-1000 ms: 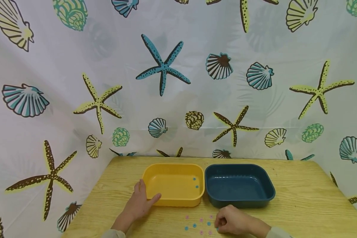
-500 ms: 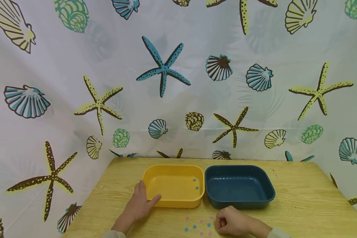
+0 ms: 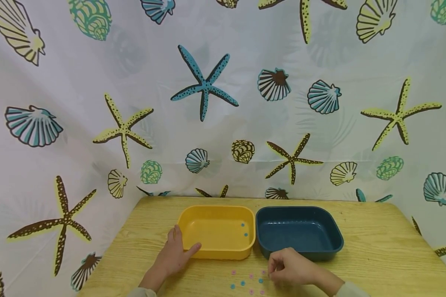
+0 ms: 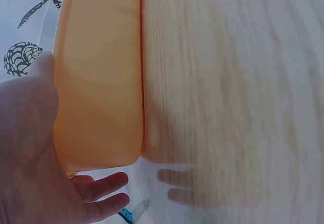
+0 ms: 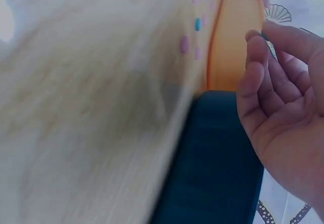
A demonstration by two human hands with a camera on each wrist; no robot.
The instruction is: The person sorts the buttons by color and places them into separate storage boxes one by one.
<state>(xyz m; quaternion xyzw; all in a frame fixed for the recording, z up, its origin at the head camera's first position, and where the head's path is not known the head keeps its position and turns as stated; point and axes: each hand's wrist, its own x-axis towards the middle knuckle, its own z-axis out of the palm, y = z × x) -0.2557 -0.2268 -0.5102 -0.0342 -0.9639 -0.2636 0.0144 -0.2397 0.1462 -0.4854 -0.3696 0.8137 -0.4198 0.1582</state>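
Observation:
My left hand [image 3: 172, 251] rests at the left front corner of the yellow bin [image 3: 223, 255], its thumb along the front wall. In the left wrist view its fingers [image 4: 104, 186] reach past the bin's end, fairly straight. Just in front of the dark blue bin [image 3: 336, 250], my right hand [image 3: 291, 267] is raised with its fingers curled. Between thumb and fingertips it pinches a small blue bead [image 5: 264, 36], mostly hidden. Blue beads [image 3: 243, 283] and pink beads [image 3: 251, 276] lie scattered on the table, left of that hand. Two blue beads [image 3: 246, 234] sit inside the yellow bin.
Both bins stand side by side on a wooden table [image 3: 379, 243]. A white curtain [image 3: 245, 123] printed with starfish and shells hangs behind and at both sides of the table.
My right hand has closed over a blue bead at the right of the scatter and lifted slightly away from the table, toward the dark blue bin. The left hand has stayed put.

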